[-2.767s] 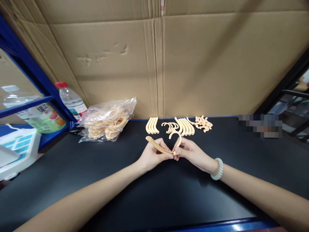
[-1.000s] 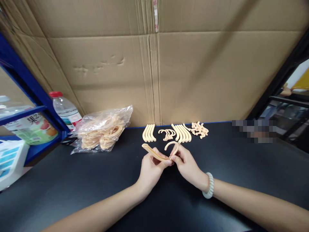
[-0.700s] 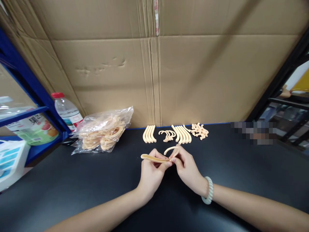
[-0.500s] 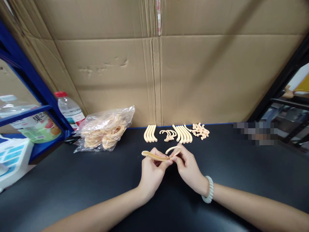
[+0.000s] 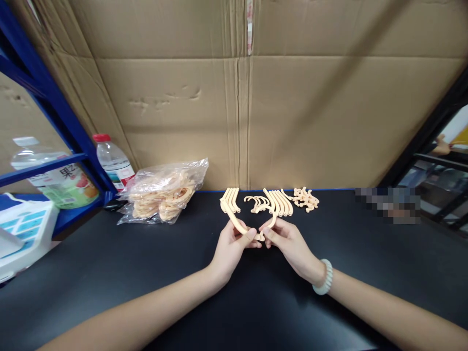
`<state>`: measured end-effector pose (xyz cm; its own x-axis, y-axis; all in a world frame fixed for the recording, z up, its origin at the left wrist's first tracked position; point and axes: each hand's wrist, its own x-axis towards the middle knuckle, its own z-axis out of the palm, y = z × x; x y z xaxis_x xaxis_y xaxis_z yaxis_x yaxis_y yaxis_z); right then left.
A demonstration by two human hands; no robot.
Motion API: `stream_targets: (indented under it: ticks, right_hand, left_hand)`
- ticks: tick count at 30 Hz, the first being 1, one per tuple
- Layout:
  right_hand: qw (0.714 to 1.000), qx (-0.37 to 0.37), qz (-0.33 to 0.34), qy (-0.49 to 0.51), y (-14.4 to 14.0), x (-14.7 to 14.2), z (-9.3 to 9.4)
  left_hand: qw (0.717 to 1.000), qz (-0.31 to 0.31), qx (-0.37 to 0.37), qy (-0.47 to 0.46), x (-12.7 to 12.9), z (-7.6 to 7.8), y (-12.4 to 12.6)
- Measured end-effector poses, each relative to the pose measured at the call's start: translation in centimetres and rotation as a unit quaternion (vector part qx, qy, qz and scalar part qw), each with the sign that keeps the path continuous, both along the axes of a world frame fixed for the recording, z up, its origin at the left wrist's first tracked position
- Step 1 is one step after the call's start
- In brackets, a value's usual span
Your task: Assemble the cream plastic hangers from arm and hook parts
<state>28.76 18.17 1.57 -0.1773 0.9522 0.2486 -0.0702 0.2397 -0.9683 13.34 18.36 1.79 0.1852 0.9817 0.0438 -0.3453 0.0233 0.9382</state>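
The left hand (image 5: 232, 243) pinches a long curved peach strip (image 5: 234, 220), the right hand (image 5: 288, 241) a hooked piece (image 5: 271, 220); their ends apparently meet above the black desk (image 5: 109, 273), near sorted rows (image 5: 280, 202).

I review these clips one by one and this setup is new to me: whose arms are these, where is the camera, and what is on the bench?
The camera sits on a person's head, looking down at their own bare hands. The left hand pinches a long curved peach plastic strip; the right hand, with a bracelet on its wrist, holds a hooked piece against its end. On the black bench behind lie sorted rows of parts, a bag of more, and a bottle. Cardboard forms the backdrop.
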Motion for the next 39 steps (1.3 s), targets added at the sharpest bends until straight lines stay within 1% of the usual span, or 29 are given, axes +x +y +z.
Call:
stream_targets:
  ticks: [3,7,9,11,12,13,14,15,17,18,19,20,21,23,28,31,36,39]
  right_hand:
    - [1.0,-0.001,0.013,-0.01,0.0,0.2,0.1]
    - [0.999,-0.005,0.005,-0.034,0.3,0.4,0.2]
    - [1.0,-0.008,-0.002,-0.029,0.8,0.9,0.3]
    - [0.999,0.012,-0.034,-0.025,1.8,1.8,0.3]
    - [0.996,0.04,-0.063,-0.041,2.5,2.4,0.2]
    - [0.989,0.08,-0.094,-0.077,3.2,3.1,0.2]
    - [0.975,0.131,-0.121,-0.133,4.0,3.8,0.1]
    - [0.951,0.185,-0.135,-0.206,4.8,4.4,0.0]
    - [0.892,0.267,-0.126,-0.343,6.1,5.4,-0.2]
    - [0.866,0.292,-0.111,-0.391,6.6,5.7,-0.4]
    - [0.848,0.306,-0.096,-0.422,7.0,5.9,-0.6]
    - [0.838,0.314,-0.086,-0.438,7.3,5.9,-0.8]
    - [0.835,0.318,-0.081,-0.442,7.4,5.8,-0.9]
    - [0.839,0.32,-0.081,-0.432,7.5,5.5,-1.2]
    - [0.863,0.307,-0.088,-0.391,7.5,4.9,-1.4]
    - [0.884,0.293,-0.107,-0.348,7.7,5.0,-1.4]
    - [0.925,0.238,-0.166,-0.244,7.6,5.3,-0.8]
    - [0.965,0.169,-0.165,-0.117,6.4,5.0,0.2]
  left_hand:
    - [1.0,-0.025,0.002,0.001,-0.3,0.1,0.1]
    - [0.998,-0.058,0.007,0.018,-0.5,0.0,0.2]
    - [0.998,-0.059,-0.001,0.027,-0.6,0.0,0.3]
    - [0.998,-0.046,-0.022,0.027,-0.7,0.1,0.5]
    - [0.998,-0.039,-0.035,0.023,-0.7,0.2,0.6]
    - [0.998,-0.033,-0.048,0.016,-0.8,0.3,0.7]
    - [0.998,-0.03,-0.06,0.006,-0.9,0.4,0.9]
    - [0.997,-0.028,-0.07,-0.003,-0.9,0.5,1.0]
    - [0.996,-0.027,-0.082,-0.018,-1.0,0.7,1.1]
    - [0.996,-0.028,-0.084,-0.022,-1.1,0.8,1.1]
    - [0.996,-0.03,-0.084,-0.023,-1.1,0.8,1.1]
    - [0.996,-0.032,-0.084,-0.024,-1.0,0.9,1.1]
    - [0.996,-0.034,-0.083,-0.025,-1.0,0.9,1.1]
    - [0.996,-0.035,-0.084,-0.026,-0.9,0.9,1.1]
    - [0.996,-0.033,-0.082,-0.024,-0.9,0.8,1.1]
    - [0.996,-0.035,-0.079,-0.027,-0.9,0.8,1.1]
    - [0.995,-0.035,-0.086,-0.039,-1.0,0.7,1.3]
    - [0.995,-0.039,-0.086,-0.045,-1.0,0.5,1.4]
